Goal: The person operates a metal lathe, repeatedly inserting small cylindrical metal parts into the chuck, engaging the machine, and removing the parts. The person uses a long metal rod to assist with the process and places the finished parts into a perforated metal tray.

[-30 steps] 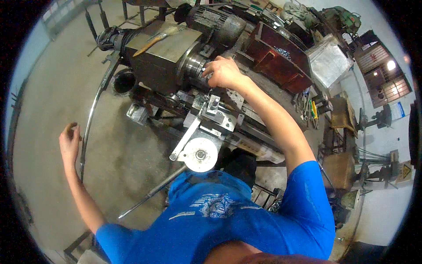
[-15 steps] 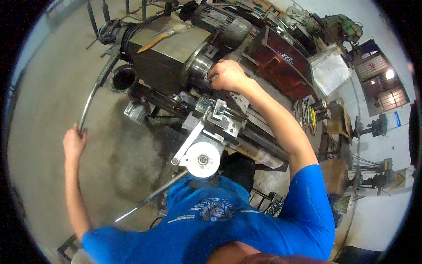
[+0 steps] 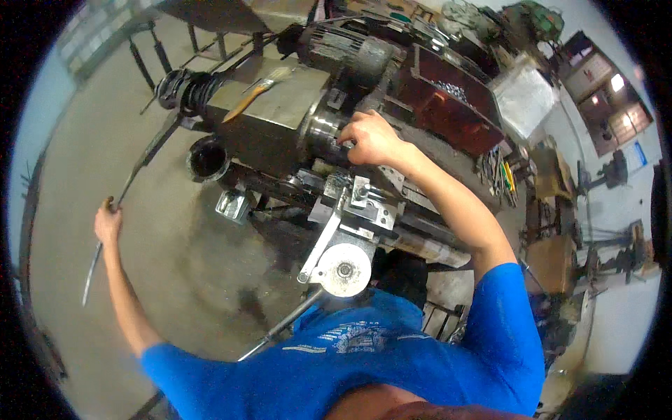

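My left hand is closed round a long thin metal bar at the left. The bar runs up to the left end of the lathe headstock, and its free end sticks out below my hand. At the right face of the headstock, my right hand reaches to the shiny round chuck. Its fingers are curled against the chuck's front; whatever they hold, if anything, is hidden. Just below sits the tool post on its slide, with a flat lever and a pale round handwheel close to my body.
A wooden-handled brush lies on the headstock. Behind stand a motor and a dark red metal box with small metal pieces in it. Hand tools lie to the right. A second bar slants below the handwheel.
The view has shifted slightly. My left hand has moved a little left, and the bar's end now extends well past it. My right hand stays at the chuck with its fingers shifted.
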### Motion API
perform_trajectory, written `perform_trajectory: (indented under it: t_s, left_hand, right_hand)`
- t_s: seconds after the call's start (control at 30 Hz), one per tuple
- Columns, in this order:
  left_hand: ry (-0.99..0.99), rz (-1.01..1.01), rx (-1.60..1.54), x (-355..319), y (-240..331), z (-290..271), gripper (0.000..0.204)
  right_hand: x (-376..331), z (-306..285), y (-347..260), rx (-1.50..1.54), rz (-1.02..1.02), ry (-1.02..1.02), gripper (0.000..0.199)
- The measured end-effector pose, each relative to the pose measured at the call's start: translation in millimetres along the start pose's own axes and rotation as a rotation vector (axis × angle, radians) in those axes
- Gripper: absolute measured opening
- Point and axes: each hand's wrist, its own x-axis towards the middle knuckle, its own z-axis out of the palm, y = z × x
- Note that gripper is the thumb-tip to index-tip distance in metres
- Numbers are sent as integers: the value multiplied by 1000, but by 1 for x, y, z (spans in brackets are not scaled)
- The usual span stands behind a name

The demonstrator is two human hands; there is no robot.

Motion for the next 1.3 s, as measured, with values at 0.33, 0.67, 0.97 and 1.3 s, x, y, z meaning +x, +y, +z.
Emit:
perform_trajectory:
  t_s: [0.33, 0.67, 0.97, 1.3]
  left_hand:
    - [-478, 131, -489, -109, 187, 201, 43]
    - [-497, 428, 202, -64, 176, 172, 24]
    - [-1042, 325, -147, -147, 150, 95, 45]
    - [-1327, 328, -612, -235, 234, -62, 44]
  right_hand:
    - [-172, -36, 42, 174, 259, 263, 38]
    - [-426, 9, 113, 279, 1078, 354, 36]
    - [-637, 62, 176, -114, 1548, -203, 49]
    - [-682, 108, 165, -155, 1672, -261, 31]
